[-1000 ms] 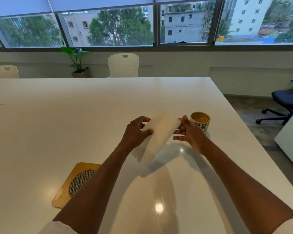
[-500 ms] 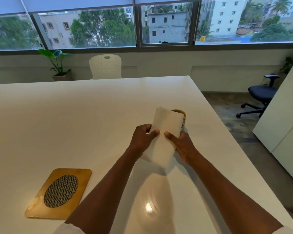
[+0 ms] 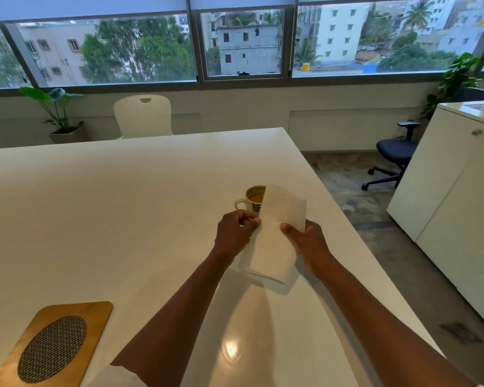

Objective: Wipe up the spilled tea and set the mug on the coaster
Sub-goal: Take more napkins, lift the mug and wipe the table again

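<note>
A white paper napkin (image 3: 274, 241) is held above the white table (image 3: 123, 205), gripped on its left edge by my left hand (image 3: 235, 233) and on its right edge by my right hand (image 3: 308, 241). Just behind it stands a patterned mug (image 3: 252, 201) with tea inside; its handle points left and the napkin hides its right side. A wooden coaster (image 3: 53, 344) with a dark woven oval lies at the near left of the table. No spilled tea can be made out on the tabletop.
The table's right edge runs diagonally close to the mug. Beyond it stand a white cabinet (image 3: 458, 205) and a dark office chair (image 3: 394, 155). A white chair (image 3: 143, 115) and a potted plant (image 3: 59, 115) sit at the far side under the windows.
The view has swung, so the coaster shows more fully at lower left. The napkin has shifted right and lower, uncovering the mug's left side and handle. Both hands still hold it.
</note>
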`<move>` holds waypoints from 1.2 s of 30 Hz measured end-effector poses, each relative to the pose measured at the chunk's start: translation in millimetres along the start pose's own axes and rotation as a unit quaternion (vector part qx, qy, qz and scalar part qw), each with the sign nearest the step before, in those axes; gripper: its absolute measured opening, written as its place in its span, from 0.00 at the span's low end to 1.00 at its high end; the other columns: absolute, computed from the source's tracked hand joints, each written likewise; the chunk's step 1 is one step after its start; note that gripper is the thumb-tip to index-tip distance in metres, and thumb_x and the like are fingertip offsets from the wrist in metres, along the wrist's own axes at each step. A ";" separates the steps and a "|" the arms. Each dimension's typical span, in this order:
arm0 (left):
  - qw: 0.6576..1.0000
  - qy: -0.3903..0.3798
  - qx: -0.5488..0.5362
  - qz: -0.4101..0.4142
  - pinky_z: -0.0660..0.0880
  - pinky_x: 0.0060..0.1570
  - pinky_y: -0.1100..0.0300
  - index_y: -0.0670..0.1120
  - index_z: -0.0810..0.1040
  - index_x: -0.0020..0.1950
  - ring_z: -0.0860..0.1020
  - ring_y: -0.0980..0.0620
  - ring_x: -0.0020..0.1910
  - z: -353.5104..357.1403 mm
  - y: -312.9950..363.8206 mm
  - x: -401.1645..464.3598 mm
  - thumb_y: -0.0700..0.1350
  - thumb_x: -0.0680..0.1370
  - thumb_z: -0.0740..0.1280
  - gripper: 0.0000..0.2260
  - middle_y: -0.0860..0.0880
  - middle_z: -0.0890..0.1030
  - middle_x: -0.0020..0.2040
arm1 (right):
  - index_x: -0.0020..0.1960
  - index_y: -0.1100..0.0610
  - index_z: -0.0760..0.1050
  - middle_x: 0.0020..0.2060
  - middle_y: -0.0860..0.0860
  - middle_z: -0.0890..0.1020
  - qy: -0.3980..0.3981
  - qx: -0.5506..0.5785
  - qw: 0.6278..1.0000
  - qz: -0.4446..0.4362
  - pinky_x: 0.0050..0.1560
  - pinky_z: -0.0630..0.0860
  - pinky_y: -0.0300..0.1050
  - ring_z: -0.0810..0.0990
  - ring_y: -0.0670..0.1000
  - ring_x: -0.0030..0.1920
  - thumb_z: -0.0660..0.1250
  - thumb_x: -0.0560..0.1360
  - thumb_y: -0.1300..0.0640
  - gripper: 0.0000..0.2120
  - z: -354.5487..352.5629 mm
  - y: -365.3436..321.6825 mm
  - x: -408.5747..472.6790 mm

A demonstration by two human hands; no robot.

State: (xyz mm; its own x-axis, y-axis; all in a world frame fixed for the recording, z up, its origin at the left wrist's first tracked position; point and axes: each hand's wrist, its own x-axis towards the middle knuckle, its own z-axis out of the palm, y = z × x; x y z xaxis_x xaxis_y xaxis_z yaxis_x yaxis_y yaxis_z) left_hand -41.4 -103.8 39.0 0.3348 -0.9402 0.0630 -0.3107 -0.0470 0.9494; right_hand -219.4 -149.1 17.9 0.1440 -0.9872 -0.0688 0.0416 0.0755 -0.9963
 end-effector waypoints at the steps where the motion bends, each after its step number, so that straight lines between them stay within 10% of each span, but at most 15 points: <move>1: 1.000 0.015 0.008 0.009 0.81 0.37 0.56 0.46 0.83 0.50 0.83 0.50 0.38 2.6 -1.4 2.0 0.45 0.76 0.71 0.05 0.47 0.84 0.44 | 0.46 0.50 0.79 0.43 0.50 0.85 0.013 -0.002 1.000 0.001 0.38 0.79 0.44 0.84 0.51 0.41 0.74 0.72 0.57 0.06 -5.5 0.4 2.7; 13: 0.983 0.135 0.115 0.043 0.69 0.56 0.57 0.45 0.70 0.68 0.74 0.48 0.62 9.7 -29.3 45.2 0.47 0.82 0.60 0.15 0.45 0.75 0.64 | 0.58 0.58 0.78 0.42 0.51 0.83 0.076 -0.039 0.996 0.028 0.48 0.79 0.51 0.81 0.51 0.42 0.70 0.75 0.61 0.12 -37.6 9.8 37.8; 18: 0.993 0.114 0.029 -0.003 0.78 0.53 0.41 0.40 0.76 0.59 0.79 0.41 0.53 10.4 -30.5 62.9 0.50 0.83 0.58 0.15 0.41 0.81 0.54 | 0.60 0.62 0.77 0.47 0.58 0.83 0.089 -0.043 0.994 0.043 0.55 0.79 0.59 0.81 0.59 0.47 0.68 0.75 0.63 0.14 -41.5 12.4 51.1; 29: 0.985 0.072 -0.136 -0.080 0.63 0.20 0.65 0.45 0.69 0.31 0.67 0.53 0.21 15.4 -32.5 90.4 0.49 0.81 0.58 0.18 0.48 0.71 0.26 | 0.62 0.58 0.76 0.45 0.55 0.83 0.090 -0.024 0.992 0.080 0.48 0.81 0.55 0.82 0.57 0.45 0.65 0.75 0.62 0.16 -39.0 17.7 62.8; 36: 0.987 0.063 -0.110 -0.094 0.62 0.24 0.64 0.46 0.69 0.29 0.65 0.55 0.21 15.8 -35.1 99.0 0.54 0.82 0.58 0.23 0.53 0.70 0.23 | 0.65 0.57 0.75 0.45 0.54 0.83 0.092 -0.024 0.991 0.097 0.42 0.80 0.50 0.82 0.56 0.45 0.64 0.75 0.61 0.18 -36.7 14.3 63.2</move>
State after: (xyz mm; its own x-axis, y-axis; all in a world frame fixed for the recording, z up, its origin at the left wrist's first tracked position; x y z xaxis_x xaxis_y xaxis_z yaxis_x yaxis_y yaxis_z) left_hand -11.5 -200.6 7.1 0.4807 -0.8717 -0.0951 -0.0365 -0.1282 0.9911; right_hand -246.1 -215.6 -2.6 -0.0379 -0.9642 -0.2626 -0.0161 0.2633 -0.9646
